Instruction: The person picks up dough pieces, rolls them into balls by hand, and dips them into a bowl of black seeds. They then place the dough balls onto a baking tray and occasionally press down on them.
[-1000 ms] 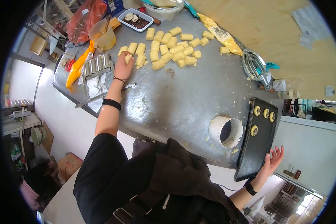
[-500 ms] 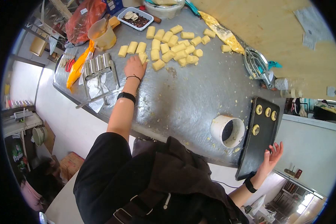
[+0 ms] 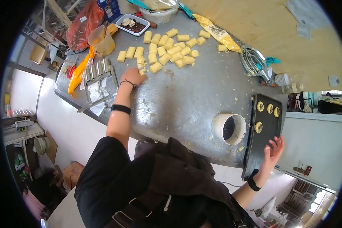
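Note:
My left hand [image 3: 133,77] is closed low over the metal table, with a small yellow dough piece [image 3: 142,71] at its fingertips; the palm side is hidden. Just beyond it lies a broken dough log [image 3: 140,60]. Several pale yellow dough logs [image 3: 175,49] are spread beyond and to the right. On the far right, my right hand [image 3: 274,152] hangs with spread fingers beside the edge of a black baking tray [image 3: 256,155], holding nothing. Several round pastries with dark centres, such as one pastry [image 3: 258,127], sit on the tray.
A white tub [image 3: 217,127] with dark contents stands left of the tray. A metal multi-tube tool [image 3: 99,72], an orange piping bag [image 3: 78,78] and a plastic jug [image 3: 102,41] are at the left. A dish of dark filling [image 3: 135,26] sits at the back.
My left hand has drawn back toward me from the dough log, which now shows broken, with a small piece at the fingers. My right hand stays by the tray. The view has shifted slightly.

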Available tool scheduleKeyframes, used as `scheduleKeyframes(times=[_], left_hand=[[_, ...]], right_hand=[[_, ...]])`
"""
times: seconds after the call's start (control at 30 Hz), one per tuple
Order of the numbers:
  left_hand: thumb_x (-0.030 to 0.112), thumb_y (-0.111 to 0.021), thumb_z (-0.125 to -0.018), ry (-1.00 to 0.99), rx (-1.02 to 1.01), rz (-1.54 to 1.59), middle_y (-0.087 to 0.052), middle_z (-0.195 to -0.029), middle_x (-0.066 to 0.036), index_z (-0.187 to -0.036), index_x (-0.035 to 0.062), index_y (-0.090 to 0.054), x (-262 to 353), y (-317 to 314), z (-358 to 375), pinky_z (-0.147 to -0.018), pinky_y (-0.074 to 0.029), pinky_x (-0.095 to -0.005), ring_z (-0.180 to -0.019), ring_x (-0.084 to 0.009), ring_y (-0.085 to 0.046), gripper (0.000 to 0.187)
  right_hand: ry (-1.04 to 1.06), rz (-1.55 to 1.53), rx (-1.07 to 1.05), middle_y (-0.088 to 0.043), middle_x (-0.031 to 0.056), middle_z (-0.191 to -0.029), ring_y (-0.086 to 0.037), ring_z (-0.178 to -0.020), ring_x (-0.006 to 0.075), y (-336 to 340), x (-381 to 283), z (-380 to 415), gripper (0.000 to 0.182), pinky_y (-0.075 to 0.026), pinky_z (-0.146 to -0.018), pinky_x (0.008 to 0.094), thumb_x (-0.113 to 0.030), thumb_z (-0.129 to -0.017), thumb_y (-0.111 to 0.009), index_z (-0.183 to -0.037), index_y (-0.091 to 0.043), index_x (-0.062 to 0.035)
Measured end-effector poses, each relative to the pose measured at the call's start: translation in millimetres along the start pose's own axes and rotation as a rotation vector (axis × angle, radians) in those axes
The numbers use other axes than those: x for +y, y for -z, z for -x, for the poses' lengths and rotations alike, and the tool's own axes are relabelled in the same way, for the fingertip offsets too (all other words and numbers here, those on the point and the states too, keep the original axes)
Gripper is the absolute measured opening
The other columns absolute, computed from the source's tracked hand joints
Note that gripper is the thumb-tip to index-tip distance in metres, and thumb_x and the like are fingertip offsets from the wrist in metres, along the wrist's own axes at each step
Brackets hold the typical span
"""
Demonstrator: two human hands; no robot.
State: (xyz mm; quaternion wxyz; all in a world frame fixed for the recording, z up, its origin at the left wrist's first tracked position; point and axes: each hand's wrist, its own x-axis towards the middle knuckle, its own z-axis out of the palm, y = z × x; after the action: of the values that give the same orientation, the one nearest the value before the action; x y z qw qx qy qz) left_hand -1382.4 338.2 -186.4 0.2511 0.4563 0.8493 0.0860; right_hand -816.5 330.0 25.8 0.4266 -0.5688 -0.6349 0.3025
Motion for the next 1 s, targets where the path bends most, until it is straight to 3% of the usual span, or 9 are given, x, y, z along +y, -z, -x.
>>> scheduleKeyframes(times=[0.2,0.27,0.33,0.53,0.6,0.63,0.73,0.93,1.0], left_hand=[[0.049,-0.057,-0.089,-0.330,-0.330,0.888,-0.065,-0.087,-0.004,-0.098,0.0025,-0.064,69.4,-14.1,94.5,-0.073,-0.049,-0.0285,-0.077,-0.0138,-0.060,0.047],[0.049,-0.041,-0.098,-0.169,-0.577,1.403,-0.065,-0.101,-0.004,-0.117,0.0048,-0.057,100.5,-31.4,129.0,-0.077,-0.050,-0.0296,-0.086,-0.0170,-0.062,0.050],[0.064,-0.032,-0.094,-0.308,-0.912,1.622,-0.064,-0.102,-0.005,-0.118,0.0055,-0.056,126.1,-42.3,149.8,-0.079,-0.051,-0.0309,-0.089,-0.0178,-0.063,0.067],[0.069,-0.024,-0.092,0.343,-0.781,2.048,-0.061,-0.112,-0.010,-0.122,0.0051,-0.051,194.5,-42.4,212.1,-0.090,-0.049,-0.0347,-0.104,-0.0214,-0.060,0.076],[0.068,-0.024,-0.092,0.244,-0.967,2.175,-0.059,-0.116,-0.012,-0.123,0.0033,-0.050,186.0,-54.1,217.4,-0.095,-0.047,-0.0357,-0.109,-0.0237,-0.058,0.076],[0.068,-0.024,-0.092,0.194,-1.065,2.231,-0.058,-0.117,-0.013,-0.123,0.0024,-0.049,182.9,-58.9,219.7,-0.097,-0.046,-0.0363,-0.111,-0.0248,-0.057,0.077],[0.066,-0.024,-0.093,0.285,-0.958,2.178,-0.058,-0.117,-0.015,-0.123,0.0008,-0.049,189.0,-60.8,233.9,-0.098,-0.046,-0.0355,-0.112,-0.0255,-0.057,0.077],[0.063,-0.023,-0.094,0.267,-0.826,2.142,-0.056,-0.119,-0.014,-0.120,0.0001,-0.050,205.6,-74.6,236.3,-0.097,-0.046,-0.0354,-0.110,-0.0246,-0.056,0.074],[0.061,-0.023,-0.095,0.203,-0.871,2.242,-0.059,-0.112,-0.013,-0.112,0.0006,-0.055,217.3,-67.8,238.7,-0.093,-0.047,-0.0356,-0.106,-0.0237,-0.058,0.071]], right_hand=[[0.268,0.158,-0.413,-0.047,0.0129,-0.133,-0.046,-0.121,0.0279,-99.3,-12.3,5.9,0.076,-0.039,-0.099,0.0392,-0.031,-0.073,-0.077,-0.135,-0.043,-0.0050],[0.488,0.188,-0.514,-0.046,0.0163,-0.134,-0.044,-0.124,0.0345,-145.9,-20.0,10.6,0.073,-0.037,-0.101,0.0439,-0.035,-0.074,-0.075,-0.132,-0.044,-0.0024],[0.595,0.080,-0.568,-0.048,0.0191,-0.131,-0.045,-0.122,0.0390,-181.0,-40.1,19.5,0.068,-0.036,-0.102,0.0469,-0.038,-0.077,-0.070,-0.128,-0.047,-0.0008],[0.707,0.070,-0.483,-0.055,0.0215,-0.117,-0.054,-0.105,0.0401,-212.9,-16.0,43.3,0.059,-0.036,-0.101,0.0485,-0.037,-0.083,-0.063,-0.126,-0.047,-0.0006],[0.834,0.006,-0.256,-0.054,0.0132,-0.082,-0.053,-0.076,0.0336,-222.7,-19.4,48.5,0.025,-0.038,-0.074,0.0446,-0.031,-0.084,-0.060,-0.088,-0.053,-0.0074],[0.892,-0.026,-0.139,-0.054,0.0090,-0.064,-0.053,-0.061,0.0303,-223.7,-21.7,49.6,0.024,-0.039,-0.061,0.0427,-0.028,-0.085,-0.058,-0.068,-0.057,-0.0108],[0.913,0.031,-0.190,-0.052,0.0072,-0.061,-0.051,-0.058,0.0298,-205.1,-21.7,51.8,0.023,-0.037,-0.059,0.0445,-0.024,-0.082,-0.059,-0.064,-0.053,-0.0118],[0.990,0.126,-0.476,-0.055,0.0072,-0.064,-0.053,-0.062,0.0288,-175.0,-11.2,35.1,0.014,-0.039,-0.066,0.0428,-0.025,-0.082,-0.059,-0.073,-0.059,-0.0137],[1.003,0.210,-0.438,-0.053,0.0161,-0.103,-0.053,-0.094,0.0326,-176.3,6.7,36.9,0.037,-0.035,-0.090,0.0451,-0.031,-0.087,-0.058,-0.110,-0.049,-0.0042]])
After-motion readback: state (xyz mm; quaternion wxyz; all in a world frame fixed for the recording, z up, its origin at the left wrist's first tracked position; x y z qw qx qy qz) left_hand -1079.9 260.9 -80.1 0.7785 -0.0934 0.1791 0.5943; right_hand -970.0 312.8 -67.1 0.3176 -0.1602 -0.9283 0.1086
